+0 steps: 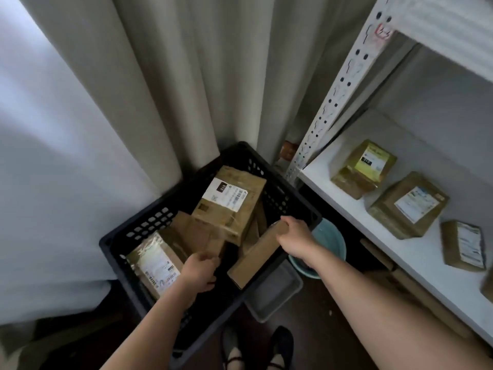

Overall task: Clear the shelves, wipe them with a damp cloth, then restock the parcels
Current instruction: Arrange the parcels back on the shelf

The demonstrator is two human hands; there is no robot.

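A black plastic crate (149,222) on the floor holds several brown cardboard parcels, the largest one (229,201) with a white label. My right hand (294,239) grips the upper end of a plain long box (256,257) tilted against the crate's right rim. My left hand (201,271) is inside the crate, fingers curled round the edge of a small brown parcel (205,236). Three labelled parcels (362,166) (409,205) (462,245) lie on the white shelf (416,265) at the right.
A teal bucket (330,244) stands between crate and shelf, a grey tray (274,292) beside it on the dark floor. Grey curtains (165,81) hang behind the crate. The perforated white shelf post (333,100) rises at the right. My feet (256,351) are below.
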